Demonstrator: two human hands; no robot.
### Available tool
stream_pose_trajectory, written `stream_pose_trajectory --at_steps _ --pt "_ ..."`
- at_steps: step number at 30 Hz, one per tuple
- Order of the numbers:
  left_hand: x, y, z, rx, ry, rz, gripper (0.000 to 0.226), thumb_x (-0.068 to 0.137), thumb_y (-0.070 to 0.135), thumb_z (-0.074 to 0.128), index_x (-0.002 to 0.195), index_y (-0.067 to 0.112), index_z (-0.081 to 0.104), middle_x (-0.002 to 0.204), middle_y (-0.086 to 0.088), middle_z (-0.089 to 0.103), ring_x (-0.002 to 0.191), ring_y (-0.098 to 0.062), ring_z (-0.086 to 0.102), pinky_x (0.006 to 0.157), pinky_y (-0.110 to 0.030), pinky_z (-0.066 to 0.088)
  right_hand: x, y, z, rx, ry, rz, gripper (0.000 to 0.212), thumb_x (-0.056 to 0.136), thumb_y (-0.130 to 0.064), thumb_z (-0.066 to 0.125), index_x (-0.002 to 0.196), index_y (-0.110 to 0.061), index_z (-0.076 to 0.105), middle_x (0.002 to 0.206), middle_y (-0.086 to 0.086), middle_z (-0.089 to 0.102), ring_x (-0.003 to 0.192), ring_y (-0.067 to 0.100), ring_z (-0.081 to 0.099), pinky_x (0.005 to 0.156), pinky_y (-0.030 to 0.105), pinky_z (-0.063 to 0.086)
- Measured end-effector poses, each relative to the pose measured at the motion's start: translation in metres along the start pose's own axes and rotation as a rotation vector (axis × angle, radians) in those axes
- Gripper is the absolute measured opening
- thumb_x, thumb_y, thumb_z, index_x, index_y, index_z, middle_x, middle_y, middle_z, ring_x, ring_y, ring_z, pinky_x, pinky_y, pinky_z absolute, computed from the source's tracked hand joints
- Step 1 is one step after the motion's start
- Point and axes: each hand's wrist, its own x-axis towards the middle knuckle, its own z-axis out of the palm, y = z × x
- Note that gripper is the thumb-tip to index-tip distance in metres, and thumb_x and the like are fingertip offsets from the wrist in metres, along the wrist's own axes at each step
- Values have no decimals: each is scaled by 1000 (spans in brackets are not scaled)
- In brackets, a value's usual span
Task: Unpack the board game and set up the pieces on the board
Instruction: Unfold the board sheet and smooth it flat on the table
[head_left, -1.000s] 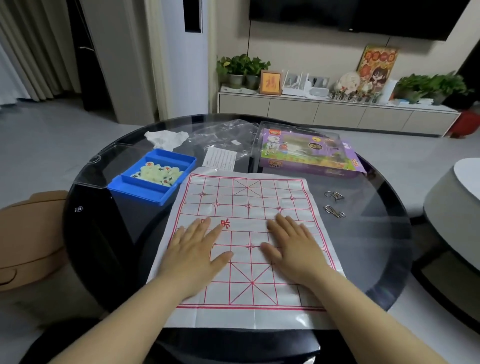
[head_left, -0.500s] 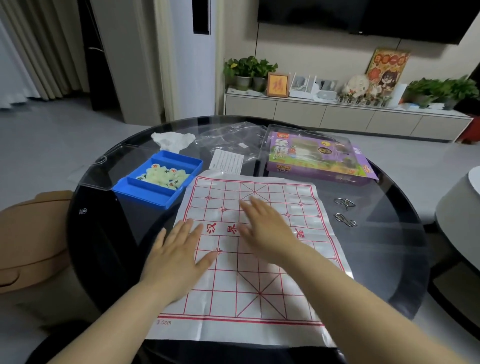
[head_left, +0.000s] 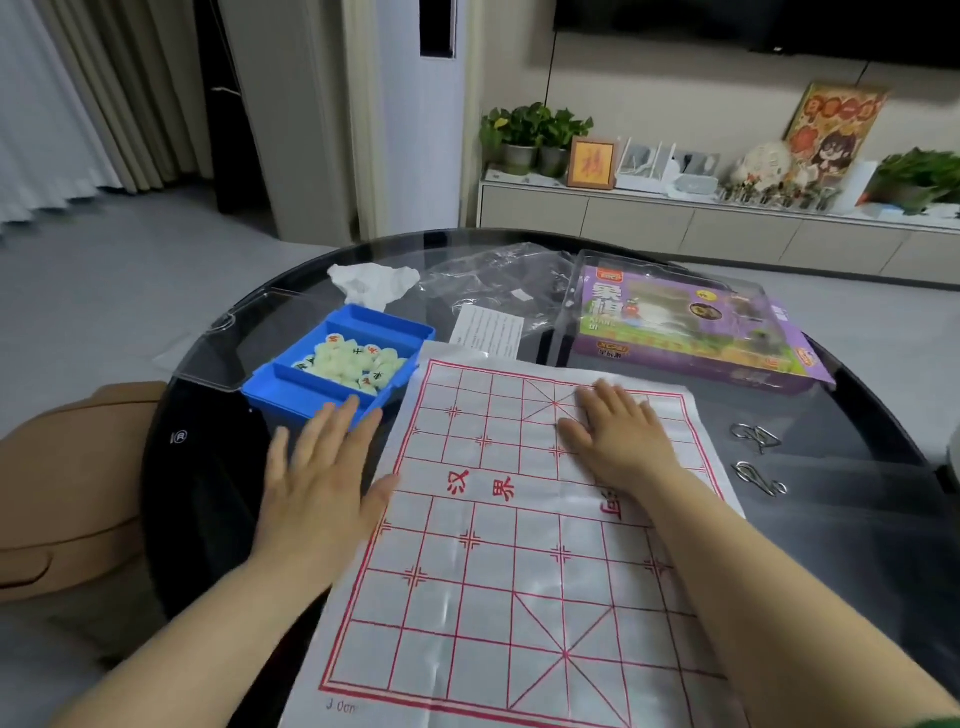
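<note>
A white paper board (head_left: 498, 582) with a red grid lies flat on the round black glass table (head_left: 208, 493). My right hand (head_left: 621, 434) presses flat on the board's far half, fingers straight. My left hand (head_left: 324, 467) hovers over the table just left of the board, fingers spread, their tips at the near edge of the blue tray (head_left: 291, 395). That tray holds several pale round pieces (head_left: 350, 361) marked in red and black. No piece stands on the board.
A purple game box (head_left: 685, 332) sits at the far right under a clear lid. A printed leaflet (head_left: 488, 330), clear plastic wrap (head_left: 498, 275) and a crumpled white tissue (head_left: 371, 280) lie behind the board. Two metal ring puzzles (head_left: 756, 457) lie right of it.
My right hand slid across the board from its near half to the far half. My left hand left the board and moved left toward the blue tray.
</note>
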Motion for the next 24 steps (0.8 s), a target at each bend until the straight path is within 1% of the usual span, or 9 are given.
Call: stream_pose_trajectory --at_steps 2,4,7,10,16,20,24 --pt "22 -16 -2 -46 2 -105 62 94 48 26 145 29 -4 154 2 -11 141 -19 -13 113 -46 1 1 -3 1 6 21 1 56 96 -46 23 146 -23 11 156 1 0 144 19 -1 115 37 0" --pt "40 -24 1 -119 -30 -149 59 94 46 28 145 29 4 155 1 -5 141 -21 -10 113 -48 5 2 -4 2 12 32 8 56 96 -46 23 146 -24 10 156 0 -1 144 18 -2 115 37 0" --pt "63 -28 4 -153 -17 -118 52 96 40 28 145 27 13 155 0 2 142 -21 -6 113 -44 7 4 -5 2 12 24 9 56 96 -46 22 146 -24 8 156 1 -2 144 19 -3 115 37 -1" --pt "86 -36 7 -187 20 -95 48 98 34 27 144 24 18 154 -2 6 142 -23 -3 114 -40 7 6 -8 3 6 28 1 56 96 -46 21 146 -24 8 156 0 -2 144 19 -4 115 37 -1" --pt "126 -47 6 -231 1 -47 42 99 29 28 139 20 34 154 -2 12 141 -21 -1 113 -37 7 13 -20 6 -6 21 -36 56 96 -47 19 146 -26 5 156 -2 -5 143 17 -6 115 36 -3" --pt "140 -49 11 -256 5 9 41 99 28 30 137 19 37 152 0 19 141 -19 3 113 -35 10 18 -29 7 -21 12 -75 57 96 -49 17 146 -27 1 155 -2 -8 143 16 -8 115 34 -5" --pt "139 -50 12 -251 28 25 41 99 28 30 137 19 37 151 1 23 141 -16 5 112 -34 13 19 -31 7 -43 7 -82 57 96 -49 16 146 -27 0 155 -3 -9 143 15 -9 115 34 -6"
